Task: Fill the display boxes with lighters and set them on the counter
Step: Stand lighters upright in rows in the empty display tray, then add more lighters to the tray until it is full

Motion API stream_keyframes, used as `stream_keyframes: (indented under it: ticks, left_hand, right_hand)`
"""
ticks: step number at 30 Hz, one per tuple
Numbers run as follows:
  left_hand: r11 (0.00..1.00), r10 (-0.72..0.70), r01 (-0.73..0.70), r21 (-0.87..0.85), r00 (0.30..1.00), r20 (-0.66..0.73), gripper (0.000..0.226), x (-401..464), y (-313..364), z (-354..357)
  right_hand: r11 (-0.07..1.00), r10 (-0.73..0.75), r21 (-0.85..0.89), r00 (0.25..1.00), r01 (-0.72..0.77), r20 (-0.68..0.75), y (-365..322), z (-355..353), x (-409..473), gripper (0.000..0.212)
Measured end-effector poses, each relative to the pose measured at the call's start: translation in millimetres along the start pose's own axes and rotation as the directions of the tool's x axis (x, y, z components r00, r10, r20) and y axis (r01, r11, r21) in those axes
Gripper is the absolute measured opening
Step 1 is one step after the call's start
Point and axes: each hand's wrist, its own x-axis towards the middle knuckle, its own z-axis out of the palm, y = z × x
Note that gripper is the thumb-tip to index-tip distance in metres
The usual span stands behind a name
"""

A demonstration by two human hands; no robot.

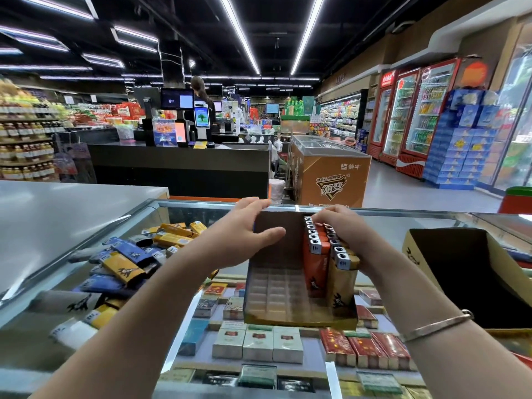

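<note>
Your way into the display box point(276, 295) lies open at its empty left slots – standing lighters point(322, 254) fill the right, a loose lighter pile point(126, 263) crowds the glass counter point(86, 234) left, an open carton point(472, 272) right.

Loose lighters point(123, 263) lie left of display box point(276, 286)
</note>
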Motion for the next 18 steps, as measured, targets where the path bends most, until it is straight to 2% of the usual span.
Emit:
stream_keyframes:
  ticks: [3,6,9,13,15,18]
  left_hand:
    - [0.976,-0.03,0.068,0.205,0.982,-0.184,0.059,-10.3,-6.6,-9.0]
    - [0.888,-0.116,0.225,0.402,0.954,-0.278,0.054,-26.1,-21.6,-20.8]
    - [0.744,-0.285,0.393,0.539,0.918,-0.276,0.055,-42.8,-42.8,-29.2]
    - [0.629,-0.527,0.549,0.55,0.822,-0.217,0.047,-61.8,-67.7,-33.0]
    - [0.606,-0.584,0.561,0.564,0.795,-0.163,0.046,-63.2,-74.7,-30.1]
    - [0.633,-0.597,0.571,0.523,0.79,-0.141,0.042,-58.5,-71.4,-21.8]
  right_hand:
    - [0.998,-0.005,0.058,1.0,0.007,-0.029,-0.1,3.7,-0.3,0.015]
    - [0.996,-0.013,0.087,0.999,0.016,-0.03,-1.1,7.4,-2.0,0.016]
    - [0.994,-0.02,0.104,0.999,0.023,-0.027,-1.7,11.1,-4.1,0.015]
    - [0.995,-0.044,0.094,0.999,0.046,-0.024,-1.4,13.8,-7.1,0.012]
    - [0.995,-0.049,0.087,0.999,0.051,-0.022,-1.4,13.8,-8.1,0.011]
    - [0.997,-0.038,0.073,0.999,0.039,-0.014,-1.4,12.4,-8.1,0.013]
